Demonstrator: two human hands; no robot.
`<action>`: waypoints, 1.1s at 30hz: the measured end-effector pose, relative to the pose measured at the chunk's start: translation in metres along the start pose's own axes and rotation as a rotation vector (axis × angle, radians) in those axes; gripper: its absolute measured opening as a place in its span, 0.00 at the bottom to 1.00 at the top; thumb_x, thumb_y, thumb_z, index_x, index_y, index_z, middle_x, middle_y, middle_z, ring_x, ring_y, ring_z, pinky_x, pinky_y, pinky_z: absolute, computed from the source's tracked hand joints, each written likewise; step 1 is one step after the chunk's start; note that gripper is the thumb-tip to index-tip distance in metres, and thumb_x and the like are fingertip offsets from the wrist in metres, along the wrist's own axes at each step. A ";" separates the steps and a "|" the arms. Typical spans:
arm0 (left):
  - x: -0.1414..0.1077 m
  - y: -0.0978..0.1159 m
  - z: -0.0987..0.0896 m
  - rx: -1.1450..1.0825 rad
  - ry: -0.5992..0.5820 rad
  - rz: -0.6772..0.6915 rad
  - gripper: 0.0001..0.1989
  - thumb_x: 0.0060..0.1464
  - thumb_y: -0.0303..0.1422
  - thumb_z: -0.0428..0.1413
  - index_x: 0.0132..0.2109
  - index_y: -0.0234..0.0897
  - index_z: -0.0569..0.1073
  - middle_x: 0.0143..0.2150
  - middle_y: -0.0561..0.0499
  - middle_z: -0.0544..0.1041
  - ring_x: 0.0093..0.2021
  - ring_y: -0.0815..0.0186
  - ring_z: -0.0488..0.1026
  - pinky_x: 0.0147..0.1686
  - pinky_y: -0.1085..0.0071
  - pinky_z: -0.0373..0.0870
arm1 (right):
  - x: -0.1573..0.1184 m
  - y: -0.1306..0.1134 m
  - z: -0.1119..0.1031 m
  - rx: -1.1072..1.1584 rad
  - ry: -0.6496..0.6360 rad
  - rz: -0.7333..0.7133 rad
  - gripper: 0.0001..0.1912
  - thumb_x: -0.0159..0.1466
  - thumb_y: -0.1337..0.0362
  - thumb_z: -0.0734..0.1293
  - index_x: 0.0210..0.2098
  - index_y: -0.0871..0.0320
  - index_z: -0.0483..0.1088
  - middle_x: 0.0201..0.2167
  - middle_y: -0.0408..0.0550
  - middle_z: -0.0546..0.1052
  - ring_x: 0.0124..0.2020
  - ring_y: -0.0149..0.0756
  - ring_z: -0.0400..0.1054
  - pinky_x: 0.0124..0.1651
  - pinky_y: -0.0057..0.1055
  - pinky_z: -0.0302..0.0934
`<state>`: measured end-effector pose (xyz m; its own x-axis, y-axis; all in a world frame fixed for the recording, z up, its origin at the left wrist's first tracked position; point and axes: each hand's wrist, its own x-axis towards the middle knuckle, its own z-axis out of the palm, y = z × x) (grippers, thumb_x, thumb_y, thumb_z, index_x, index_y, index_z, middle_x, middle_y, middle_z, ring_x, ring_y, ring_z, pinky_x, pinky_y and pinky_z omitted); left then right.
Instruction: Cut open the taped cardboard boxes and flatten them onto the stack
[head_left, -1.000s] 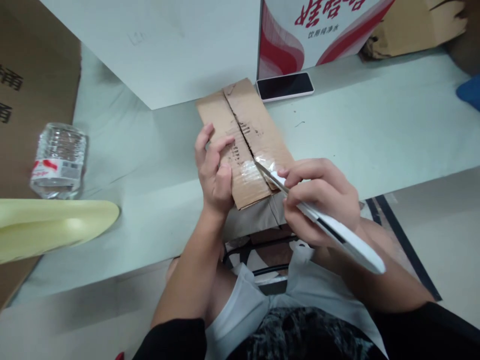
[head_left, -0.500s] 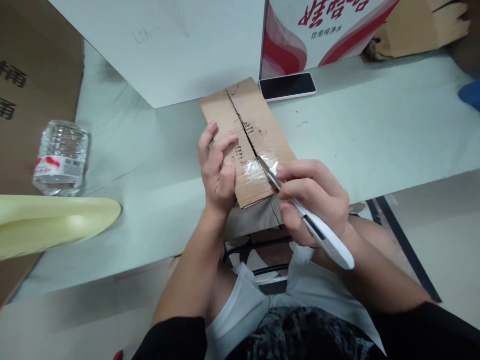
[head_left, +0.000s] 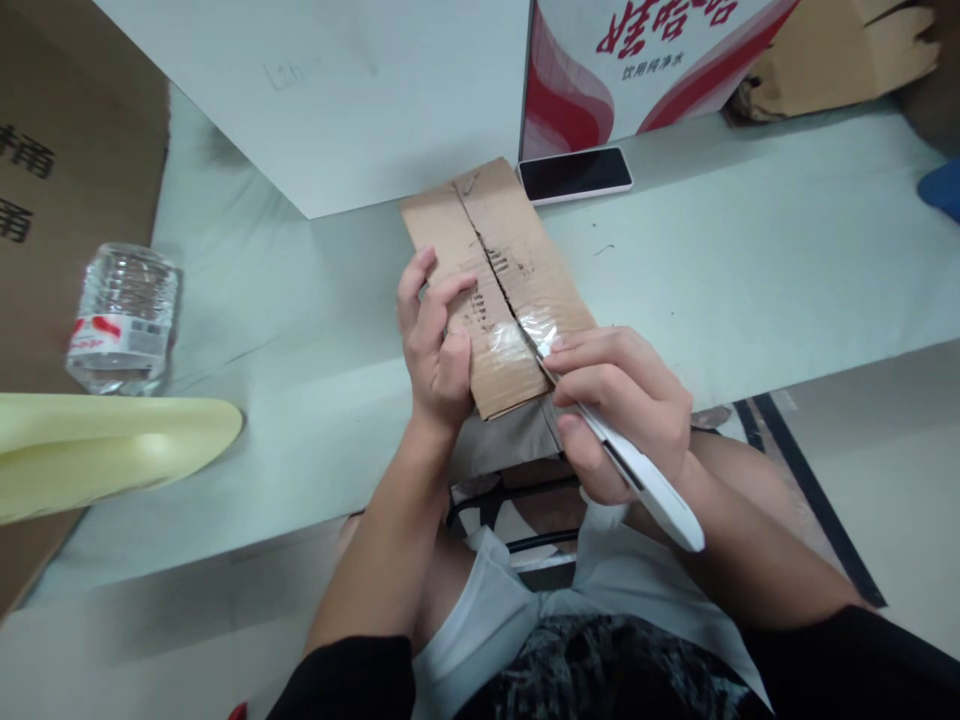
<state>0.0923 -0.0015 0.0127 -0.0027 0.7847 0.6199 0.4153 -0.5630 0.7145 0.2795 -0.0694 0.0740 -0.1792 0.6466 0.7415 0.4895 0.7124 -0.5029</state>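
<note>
A piece of brown cardboard (head_left: 502,230) lies on the table with a dark slit running down its middle; shiny clear tape covers its lower part. My left hand (head_left: 435,340) grips the cardboard's left edge, fingertips resting on its upper face. My right hand (head_left: 626,410) is closed round a white utility knife (head_left: 652,485). The knife's blade sits in the slit at the taped part, close to the near edge, and its tip is hidden in the cut.
A white box (head_left: 352,90) stands behind, with a red-and-white printed carton (head_left: 577,90) beside it. A phone (head_left: 576,175) lies by the cardboard. Leftward are a water bottle (head_left: 124,318), a yellow curved object (head_left: 112,450) and a large brown carton (head_left: 67,110). Torn cardboard (head_left: 840,60) lies back right.
My right hand has drawn the knife down along the line towards me, and the slit now reaches further into the taped part. My left hand and the cardboard have stayed nearly still.
</note>
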 end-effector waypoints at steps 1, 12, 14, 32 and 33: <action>0.000 0.000 0.000 0.002 0.000 -0.004 0.26 0.67 0.55 0.44 0.55 0.48 0.76 0.70 0.48 0.67 0.74 0.49 0.61 0.76 0.47 0.55 | 0.000 0.000 0.000 0.005 0.007 0.002 0.03 0.63 0.67 0.64 0.36 0.53 0.67 0.39 0.49 0.79 0.41 0.40 0.76 0.44 0.41 0.75; 0.000 -0.001 0.001 0.011 0.020 -0.029 0.28 0.65 0.58 0.44 0.55 0.48 0.77 0.69 0.47 0.68 0.73 0.47 0.62 0.75 0.44 0.55 | -0.002 -0.001 -0.010 0.086 0.051 -0.044 0.03 0.64 0.66 0.64 0.33 0.53 0.69 0.35 0.48 0.79 0.39 0.41 0.77 0.38 0.40 0.73; 0.000 -0.001 0.001 0.019 0.027 -0.034 0.28 0.65 0.58 0.43 0.54 0.48 0.77 0.68 0.48 0.68 0.74 0.47 0.61 0.75 0.44 0.55 | -0.002 -0.001 -0.011 0.087 0.029 -0.035 0.03 0.64 0.66 0.64 0.33 0.53 0.69 0.36 0.49 0.79 0.38 0.41 0.77 0.37 0.40 0.73; 0.001 -0.004 -0.003 0.048 0.024 -0.021 0.27 0.63 0.57 0.46 0.54 0.47 0.78 0.68 0.47 0.69 0.73 0.46 0.62 0.75 0.45 0.55 | -0.008 -0.003 -0.023 0.147 0.016 0.075 0.05 0.66 0.63 0.64 0.33 0.54 0.69 0.35 0.49 0.78 0.39 0.40 0.76 0.40 0.40 0.73; 0.001 -0.005 -0.003 0.049 0.024 -0.027 0.28 0.63 0.57 0.46 0.55 0.47 0.78 0.68 0.47 0.69 0.73 0.46 0.63 0.75 0.45 0.55 | -0.011 -0.003 -0.026 0.104 -0.011 0.126 0.06 0.66 0.61 0.63 0.33 0.53 0.69 0.34 0.50 0.77 0.39 0.42 0.76 0.40 0.42 0.73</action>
<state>0.0875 0.0013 0.0111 -0.0367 0.7927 0.6084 0.4587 -0.5276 0.7150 0.3022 -0.0862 0.0787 -0.1314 0.7352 0.6650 0.4180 0.6493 -0.6353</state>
